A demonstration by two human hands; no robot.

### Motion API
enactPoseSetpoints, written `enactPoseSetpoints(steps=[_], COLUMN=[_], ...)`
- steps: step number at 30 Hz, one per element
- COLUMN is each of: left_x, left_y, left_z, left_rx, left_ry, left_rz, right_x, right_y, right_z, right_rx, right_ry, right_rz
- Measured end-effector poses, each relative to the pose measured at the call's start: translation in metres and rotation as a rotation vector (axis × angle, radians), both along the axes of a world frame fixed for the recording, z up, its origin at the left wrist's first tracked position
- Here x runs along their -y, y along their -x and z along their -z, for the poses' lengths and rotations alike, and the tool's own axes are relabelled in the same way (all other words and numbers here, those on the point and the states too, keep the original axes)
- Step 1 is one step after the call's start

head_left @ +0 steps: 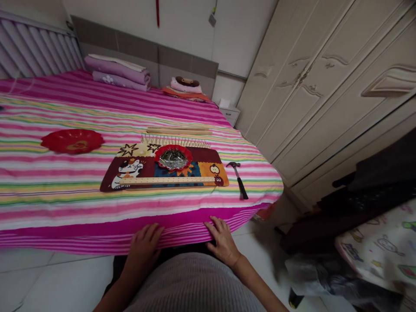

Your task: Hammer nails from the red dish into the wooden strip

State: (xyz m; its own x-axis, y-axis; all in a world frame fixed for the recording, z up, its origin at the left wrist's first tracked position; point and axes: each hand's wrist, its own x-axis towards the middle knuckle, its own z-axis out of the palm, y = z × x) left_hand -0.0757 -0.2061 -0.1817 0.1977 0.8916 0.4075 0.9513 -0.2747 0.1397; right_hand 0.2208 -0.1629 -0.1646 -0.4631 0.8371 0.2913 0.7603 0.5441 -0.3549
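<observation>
Before us on the bed a mat, on it a wooden strip, behind that a bowl of nails, left of the mat a dish, right a hammer

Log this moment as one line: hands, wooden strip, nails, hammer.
left hand: at bed edge; right hand: at bed edge; wooden strip: on patterned mat; nails: in red dish; hammer: right of mat

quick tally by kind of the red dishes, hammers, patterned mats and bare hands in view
Dishes: 2, a red plate and a red bowl
Hammer: 1
Mat: 1
Hands: 2, left hand and right hand
Total: 6
</observation>
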Motion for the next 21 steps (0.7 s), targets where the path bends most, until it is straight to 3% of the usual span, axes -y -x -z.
enactPoseSetpoints(steps=[3, 8, 16, 19, 21], left_x=[-0.006, -0.001, 0.024, 0.022, 0.019], left_y=[0.002, 0.016, 0.018, 0.013, 0.011], left_z=[0.002, 0.0, -0.016, -0.022, -0.027], left_rx=[-0.006, 0.038, 0.263, 0.308, 0.319], left_ry=[-0.045, -0.145, 0.413, 0.512, 0.484], left_rz=[-0.016, 0.086, 0.083, 0.049, 0.01], right_x=[-0.003, -0.002, 0.005, 0.002, 0.001], right_y=[0.003, -0.001, -0.002, 0.0, 0.001], right_z=[0.001, -0.005, -0.024, -0.026, -0.028], right_rx=[0.01, 0.001, 0.078, 0.11, 0.129], right_ry=[-0.017, -0.005, 0.099, 0.13, 0.151], right_rz=[-0.026, -0.075, -0.172, -0.19, -0.203])
